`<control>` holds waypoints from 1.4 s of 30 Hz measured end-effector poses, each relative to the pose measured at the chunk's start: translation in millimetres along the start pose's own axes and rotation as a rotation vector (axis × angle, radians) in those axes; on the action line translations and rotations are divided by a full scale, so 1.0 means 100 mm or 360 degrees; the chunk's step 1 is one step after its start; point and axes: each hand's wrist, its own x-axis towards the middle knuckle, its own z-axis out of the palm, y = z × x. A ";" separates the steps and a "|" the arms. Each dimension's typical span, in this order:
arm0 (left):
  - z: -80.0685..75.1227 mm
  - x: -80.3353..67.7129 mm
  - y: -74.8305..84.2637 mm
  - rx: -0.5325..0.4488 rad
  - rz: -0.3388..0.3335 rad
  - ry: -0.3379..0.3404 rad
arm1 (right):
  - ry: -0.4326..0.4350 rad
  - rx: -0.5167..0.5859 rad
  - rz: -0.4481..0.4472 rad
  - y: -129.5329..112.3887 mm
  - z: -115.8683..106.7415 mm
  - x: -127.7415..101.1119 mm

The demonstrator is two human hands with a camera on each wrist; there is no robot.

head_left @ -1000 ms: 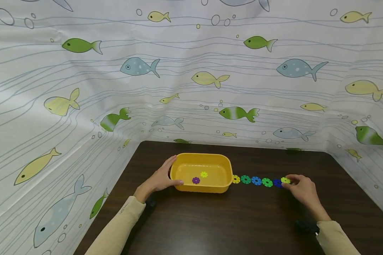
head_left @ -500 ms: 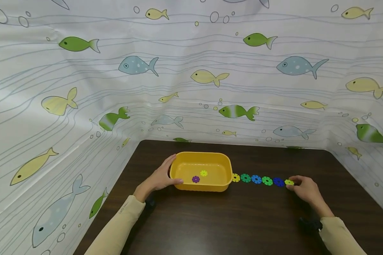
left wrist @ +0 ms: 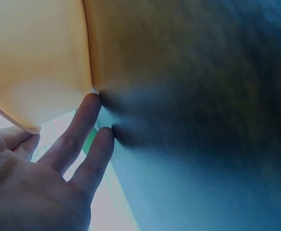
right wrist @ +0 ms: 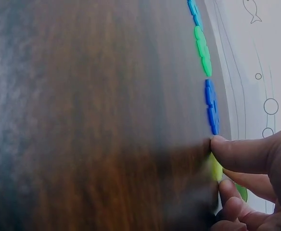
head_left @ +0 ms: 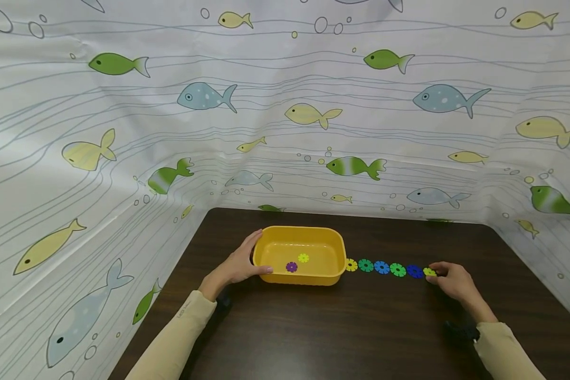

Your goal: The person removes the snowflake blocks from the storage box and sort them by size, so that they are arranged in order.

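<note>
Pinching the lime disc (head_left: 429, 272) at the right end of the row (head_left: 398, 270), beside the dark blue disc (head_left: 414, 271), the right hand (head_left: 455, 284) partly covers it; the left hand (head_left: 237, 265) holds the yellow tray (head_left: 304, 280), cut off in the left wrist view.

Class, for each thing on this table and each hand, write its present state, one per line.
Yellow tray: upright, containing two discs
Purple disc: lying inside the tray
Inner lime disc: lying inside the tray
Five-disc row: flat on the table
End lime disc: pinched
Left hand: holding the tray
Right hand: pinching the end disc
</note>
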 end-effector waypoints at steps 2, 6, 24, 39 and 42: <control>0.00 0.00 0.00 -0.0003 0.0005 0.0000 | 0.0005 0.0002 0.0001 0.00 0.00 0.00; 0.01 0.00 -0.01 -0.0015 0.0008 -0.0012 | 0.0042 -0.0011 0.0006 -0.03 -0.01 -0.04; -0.04 0.01 -0.03 -0.0035 0.0032 -0.0011 | 0.0260 0.0045 -0.0326 -1.00 0.13 -0.20; -0.02 0.04 -0.04 -0.0028 0.0052 -0.0025 | 0.0125 0.0235 -0.0493 -1.82 0.60 -0.24; -0.01 0.04 -0.05 -0.0025 0.0040 -0.0018 | 0.0103 0.0262 -0.0532 -1.95 0.72 -0.21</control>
